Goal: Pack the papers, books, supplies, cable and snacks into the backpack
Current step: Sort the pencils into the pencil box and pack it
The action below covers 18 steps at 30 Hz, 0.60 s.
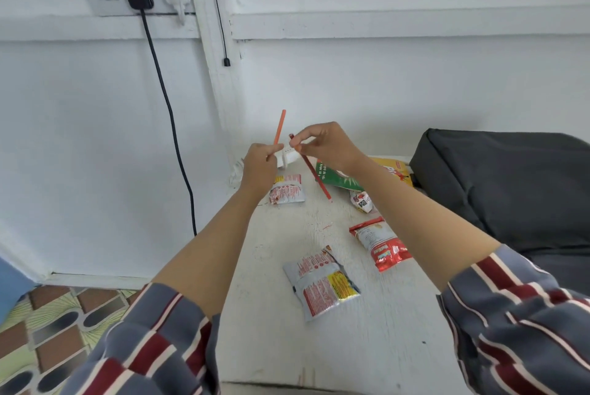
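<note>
My left hand [259, 168] is raised over the far end of the white table [274, 346], closed on an orange pencil [280, 126] that points up. My right hand [325, 145] pinches the top of a red pencil [314, 176] that slants down toward the table. Snack packets lie on the table: a silver-red one [287, 193] under my left hand, another silver-red one [321, 287] in the middle, a red-white one [381, 243] to the right, and a small one [361, 200]. The dark grey backpack [507, 184] lies at the right.
A green packet [335, 178] and a yellow packet [394, 171] lie at the far end beside the backpack. Something white [289, 157] sits behind my hands, partly hidden. A black cable [169, 107] hangs from a wall socket down the left wall. Patterned floor shows at bottom left.
</note>
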Each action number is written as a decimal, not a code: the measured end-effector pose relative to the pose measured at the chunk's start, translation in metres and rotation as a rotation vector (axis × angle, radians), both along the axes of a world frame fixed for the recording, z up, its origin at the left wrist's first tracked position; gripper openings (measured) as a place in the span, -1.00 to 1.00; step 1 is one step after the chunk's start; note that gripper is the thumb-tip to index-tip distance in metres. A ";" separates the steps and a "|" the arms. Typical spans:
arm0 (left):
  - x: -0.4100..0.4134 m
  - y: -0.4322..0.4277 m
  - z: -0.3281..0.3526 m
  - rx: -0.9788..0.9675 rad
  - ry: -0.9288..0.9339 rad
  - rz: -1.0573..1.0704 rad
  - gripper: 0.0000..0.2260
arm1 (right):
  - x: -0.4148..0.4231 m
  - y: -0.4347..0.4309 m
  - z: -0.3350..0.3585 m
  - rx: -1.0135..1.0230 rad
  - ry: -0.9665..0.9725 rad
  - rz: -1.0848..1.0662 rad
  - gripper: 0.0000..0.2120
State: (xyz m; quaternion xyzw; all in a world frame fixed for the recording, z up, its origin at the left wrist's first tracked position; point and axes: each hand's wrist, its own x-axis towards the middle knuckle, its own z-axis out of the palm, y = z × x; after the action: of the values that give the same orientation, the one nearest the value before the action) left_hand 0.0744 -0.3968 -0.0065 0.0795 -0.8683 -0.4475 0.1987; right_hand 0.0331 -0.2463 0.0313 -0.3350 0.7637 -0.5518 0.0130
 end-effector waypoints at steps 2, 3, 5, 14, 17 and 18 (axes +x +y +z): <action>0.002 0.011 0.006 0.083 0.022 -0.046 -0.66 | 0.006 0.012 0.007 -0.079 -0.030 -0.065 -0.81; 0.003 0.018 0.009 0.128 0.031 -0.075 -0.66 | 0.008 0.019 0.010 -0.107 -0.037 -0.103 -0.79; 0.006 0.033 0.017 0.202 0.046 -0.129 -0.67 | 0.009 0.033 0.014 -0.135 -0.060 -0.169 -0.75; 0.002 0.104 0.038 0.348 0.053 -0.319 -0.70 | 0.018 0.107 0.017 -0.245 -0.142 -0.478 -0.66; 0.002 0.136 0.042 0.353 0.013 -0.399 -0.71 | 0.023 0.135 0.019 -0.249 -0.123 -0.564 -0.64; 0.002 0.148 0.044 0.340 0.002 -0.419 -0.71 | 0.025 0.146 0.020 -0.257 -0.120 -0.587 -0.63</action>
State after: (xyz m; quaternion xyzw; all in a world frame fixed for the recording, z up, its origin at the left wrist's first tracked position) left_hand 0.0760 -0.2487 0.0374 -0.0700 -0.7781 -0.6183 0.0862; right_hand 0.0580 -0.1007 0.0511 -0.0662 0.7495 -0.6427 -0.1441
